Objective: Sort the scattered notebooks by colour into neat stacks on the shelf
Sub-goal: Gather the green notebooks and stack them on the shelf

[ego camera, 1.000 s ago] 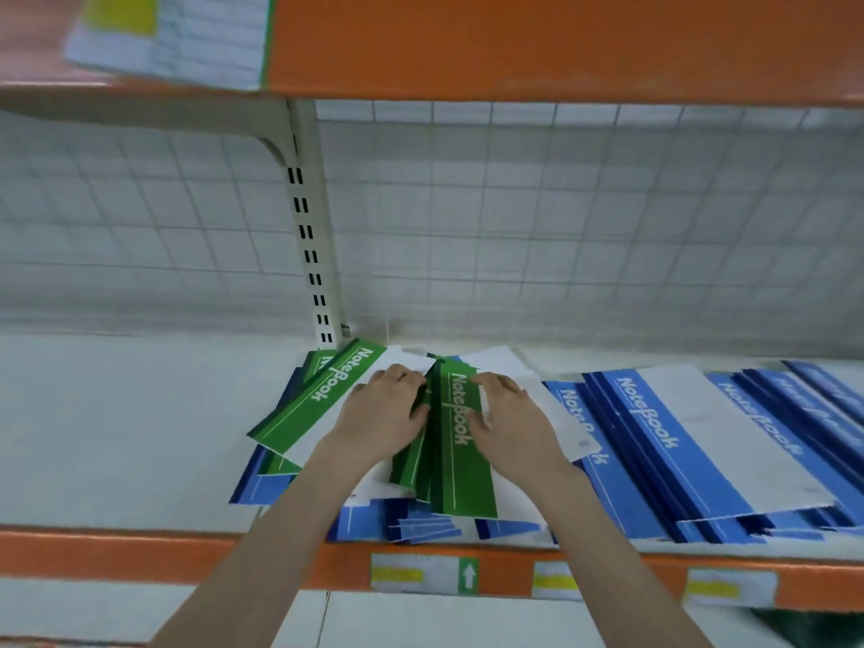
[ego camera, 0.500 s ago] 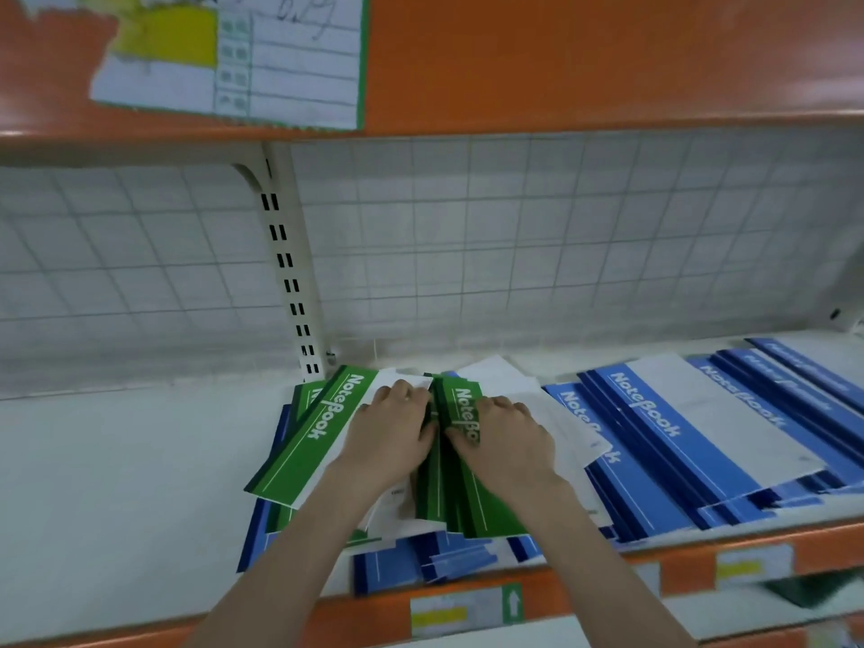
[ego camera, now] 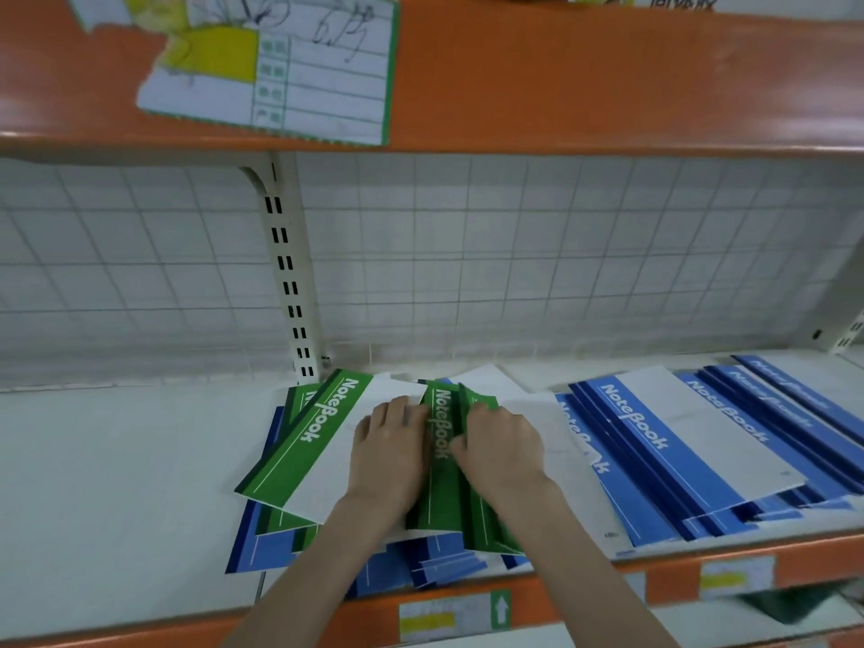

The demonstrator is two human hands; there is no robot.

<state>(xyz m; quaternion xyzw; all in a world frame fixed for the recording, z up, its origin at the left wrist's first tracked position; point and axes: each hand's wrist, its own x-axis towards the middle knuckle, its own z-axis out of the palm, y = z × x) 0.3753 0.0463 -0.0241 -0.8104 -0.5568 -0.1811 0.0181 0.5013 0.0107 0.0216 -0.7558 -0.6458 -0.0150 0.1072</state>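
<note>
Left hand (ego camera: 390, 453) and right hand (ego camera: 498, 449) pinch thin, floppy, probably slippery green notebooks (ego camera: 442, 465) near the shelf (ego camera: 117, 484) front edge; spines likely grip best.

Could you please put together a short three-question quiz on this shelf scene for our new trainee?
1. True or false: both hands touch the bunch of green notebooks.
2. Multiple choice: the row of blue notebooks lies A) to the right of the hands, B) on the upper shelf, C) on the floor.
3. Fill in: the loose green notebook beside the left hand lies on top of notebooks of the colour ____.

Key: 1 true, the right hand grips the bunch too; 2 A; 3 blue.
</note>
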